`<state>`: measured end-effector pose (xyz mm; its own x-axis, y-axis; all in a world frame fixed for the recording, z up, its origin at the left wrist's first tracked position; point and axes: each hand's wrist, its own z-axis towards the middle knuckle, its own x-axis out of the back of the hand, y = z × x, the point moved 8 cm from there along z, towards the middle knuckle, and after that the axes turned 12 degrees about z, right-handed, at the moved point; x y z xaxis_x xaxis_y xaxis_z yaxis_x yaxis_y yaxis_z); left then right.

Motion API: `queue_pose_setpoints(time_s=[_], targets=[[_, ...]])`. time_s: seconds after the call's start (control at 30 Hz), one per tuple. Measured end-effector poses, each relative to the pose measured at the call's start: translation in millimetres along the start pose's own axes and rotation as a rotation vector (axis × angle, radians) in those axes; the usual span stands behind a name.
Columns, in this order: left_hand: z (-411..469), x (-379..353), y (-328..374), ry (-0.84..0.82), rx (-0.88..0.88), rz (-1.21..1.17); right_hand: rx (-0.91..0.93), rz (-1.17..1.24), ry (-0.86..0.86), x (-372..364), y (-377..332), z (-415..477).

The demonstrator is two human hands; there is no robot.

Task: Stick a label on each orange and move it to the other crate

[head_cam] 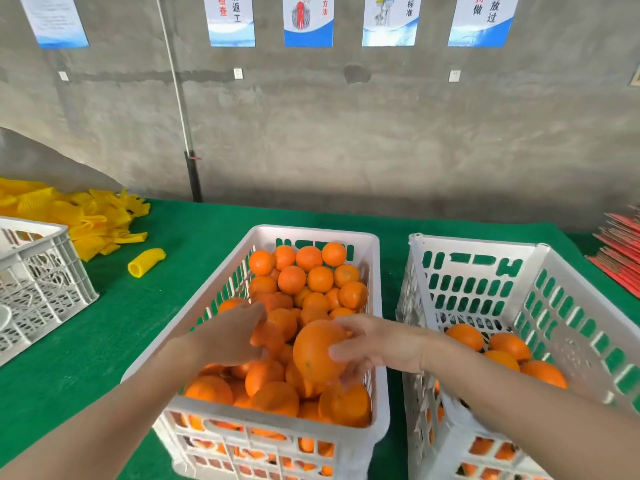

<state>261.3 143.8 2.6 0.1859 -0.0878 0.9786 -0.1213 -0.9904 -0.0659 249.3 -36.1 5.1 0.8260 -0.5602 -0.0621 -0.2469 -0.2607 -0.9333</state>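
Note:
A white slotted crate (375, 282) in the middle is heaped with several oranges (292, 279). To its right a second white crate (540, 268) holds several oranges (509, 346) at its bottom. My right hand (374, 344) grips a large orange (318, 351) just above the full crate's heap. My left hand (230, 336) reaches into the same crate, its fingers closed around another orange (268, 337) in the pile. No label is visible on either fruit.
A third white crate (41, 282) stands at the left on the green table cloth (138, 306). Yellow foam fruit nets (90, 220) lie heaped at back left, one loose net (145, 262) near them. Red sheets (620, 251) are stacked at right.

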Motion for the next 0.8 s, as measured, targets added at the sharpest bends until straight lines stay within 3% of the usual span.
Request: queue_pose_setpoints(time_s=[0.23,0.33,0.4,0.47,0.5,0.57,0.63,0.7,0.8], targets=[[-20,17,6,0.022,0.079,0.186,0.017,0.256,0.025,-18,12,-49],[-34,18,14,0.063,0.116,0.121,0.033,0.230,0.040,-24,15,-67],[-43,22,18,0.049,0.139,0.243,0.055,0.203,0.070,-26,14,-76],[-54,35,27,0.173,0.182,0.289,0.082,0.156,0.122,-27,13,-84],[-62,45,37,0.279,0.171,0.189,0.098,0.109,0.145,-27,13,-88],[-86,56,65,0.387,0.082,-0.393,0.119,-0.013,0.177,-28,12,-97],[-107,43,110,0.185,-0.026,-0.970,0.126,-0.140,0.179,-30,13,-107],[-130,21,155,-0.046,-0.096,-1.097,0.127,-0.239,0.170,-34,20,-117],[-150,-16,190,-0.109,-0.053,-1.183,0.124,-0.246,0.207,-38,43,-135]])
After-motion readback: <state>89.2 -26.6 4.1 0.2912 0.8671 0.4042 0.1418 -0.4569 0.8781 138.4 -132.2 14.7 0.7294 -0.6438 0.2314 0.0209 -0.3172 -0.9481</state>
